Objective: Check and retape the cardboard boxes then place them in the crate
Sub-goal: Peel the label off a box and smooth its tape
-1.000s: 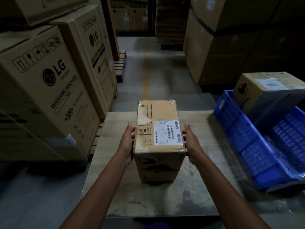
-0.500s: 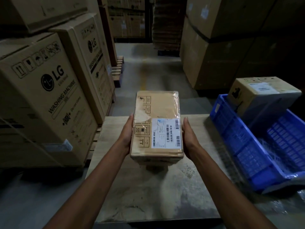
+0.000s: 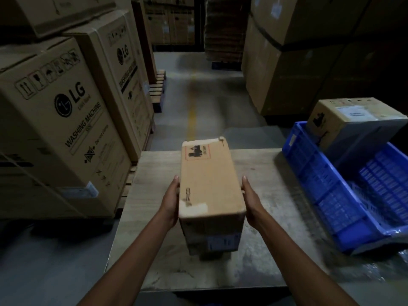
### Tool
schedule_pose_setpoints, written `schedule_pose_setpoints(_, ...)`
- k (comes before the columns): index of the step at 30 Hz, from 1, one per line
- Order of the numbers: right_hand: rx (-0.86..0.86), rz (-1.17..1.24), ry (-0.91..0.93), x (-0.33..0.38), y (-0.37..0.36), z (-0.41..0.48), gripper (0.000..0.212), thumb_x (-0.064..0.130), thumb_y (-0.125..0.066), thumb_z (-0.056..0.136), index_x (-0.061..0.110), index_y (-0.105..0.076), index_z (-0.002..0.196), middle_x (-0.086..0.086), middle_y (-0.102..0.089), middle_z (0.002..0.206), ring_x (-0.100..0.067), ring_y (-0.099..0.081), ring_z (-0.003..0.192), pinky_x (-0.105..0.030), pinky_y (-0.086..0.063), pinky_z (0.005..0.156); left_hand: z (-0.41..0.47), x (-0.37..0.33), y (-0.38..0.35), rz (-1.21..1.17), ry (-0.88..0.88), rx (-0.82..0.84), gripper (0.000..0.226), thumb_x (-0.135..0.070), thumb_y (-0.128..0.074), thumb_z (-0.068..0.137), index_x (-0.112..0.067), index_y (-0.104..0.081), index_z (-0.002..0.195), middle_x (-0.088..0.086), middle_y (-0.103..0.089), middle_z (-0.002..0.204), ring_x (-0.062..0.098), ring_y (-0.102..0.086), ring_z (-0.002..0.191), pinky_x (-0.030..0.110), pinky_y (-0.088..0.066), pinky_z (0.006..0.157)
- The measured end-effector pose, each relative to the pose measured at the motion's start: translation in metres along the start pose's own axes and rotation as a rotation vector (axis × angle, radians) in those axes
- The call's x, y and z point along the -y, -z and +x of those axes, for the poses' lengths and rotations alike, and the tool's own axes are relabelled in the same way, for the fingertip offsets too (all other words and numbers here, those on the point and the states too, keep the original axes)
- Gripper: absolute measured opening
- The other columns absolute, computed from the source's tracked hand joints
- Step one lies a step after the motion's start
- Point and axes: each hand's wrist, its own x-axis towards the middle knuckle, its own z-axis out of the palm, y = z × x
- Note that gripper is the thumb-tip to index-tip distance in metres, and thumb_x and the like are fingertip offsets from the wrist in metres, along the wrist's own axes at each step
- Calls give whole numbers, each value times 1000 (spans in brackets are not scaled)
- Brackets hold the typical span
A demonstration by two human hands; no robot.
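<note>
A long brown cardboard box (image 3: 209, 184) is held just above the wooden table (image 3: 265, 173), at its middle. My left hand (image 3: 171, 200) presses flat against its left side and my right hand (image 3: 249, 200) against its right side, fingers straight. A plain face with a small printed mark and a strip of tape at the near corner points up. The white label now sits on the face turned toward me. To the right lies a blue plastic crate (image 3: 313, 173), tilted, with a second cardboard box (image 3: 344, 120) at its far end.
Tall washing machine cartons (image 3: 61, 129) stand on pallets along the left. More big cartons (image 3: 298, 62) are stacked at the back right. An aisle with a yellow floor line (image 3: 191, 111) runs ahead. Crumpled clear plastic (image 3: 375, 270) lies by the crate's near end.
Both hands lifted the box and rolled it toward me, so the labelled top face now faces me and a plain face is up. My view shifted slightly.
</note>
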Motion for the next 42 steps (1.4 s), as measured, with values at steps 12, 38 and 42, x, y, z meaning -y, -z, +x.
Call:
schedule_pose_setpoints(12, -32, -183, 190, -17, 0, -2, 44, 47, -46, 104, 20, -50, 138, -4, -54, 142, -20, -55, 121, -41, -47, 99, -31, 13, -4, 348, -267, -81, 37, -36, -44, 105, -12, -56, 131, 13, -64, 129, 24, -64, 112, 36, -54, 90)
schedule_pose_setpoints(38, -76, -1228, 874, -29, -12, -37, 53, 39, -36, 98, 11, -65, 132, -11, -62, 139, -31, -54, 134, -45, -41, 109, -53, 35, -11, 1508, -908, 2, 49, -27, -37, 98, -2, -62, 133, 15, -56, 143, 31, -48, 136, 50, -41, 112)
schedule_pose_setpoints(42, -71, -1354, 805, -37, -13, -30, 55, 39, -32, 99, 12, -64, 134, -10, -58, 144, -30, -50, 137, -46, -37, 113, -49, 41, -11, 1587, -828, 25, 53, -30, -33, 98, -3, -59, 135, 14, -55, 145, 31, -47, 138, 50, -40, 113)
